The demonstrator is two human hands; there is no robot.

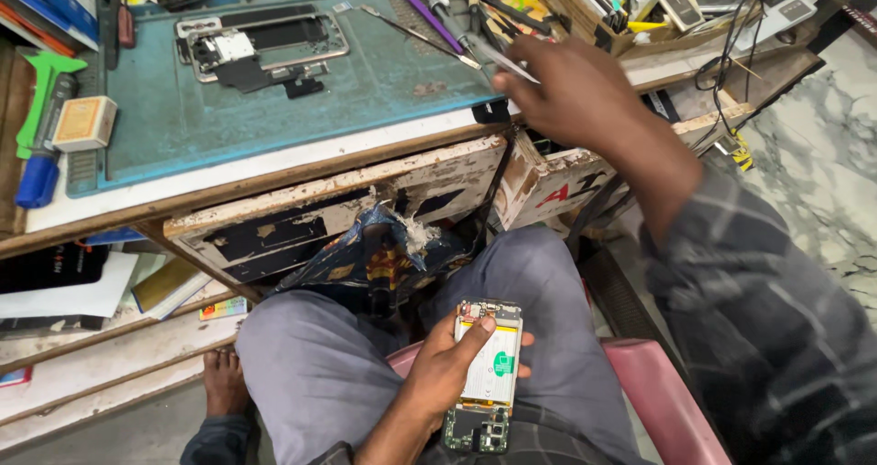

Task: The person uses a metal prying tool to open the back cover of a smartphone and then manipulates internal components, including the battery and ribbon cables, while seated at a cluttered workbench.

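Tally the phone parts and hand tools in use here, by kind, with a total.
Opened phone, in left hand: 1
Phone frame on blue mat: 1
Tweezers, in right hand: 1
Total: 3

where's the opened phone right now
In the head view, bottom centre: the opened phone lies in the left hand, over the person's lap.

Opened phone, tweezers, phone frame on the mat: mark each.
Opened phone (491, 374), head view, on its battery.
Tweezers (502, 60), head view, mid-shaft, in the right hand (571, 95).
Phone frame (265, 40), head view, on its centre.
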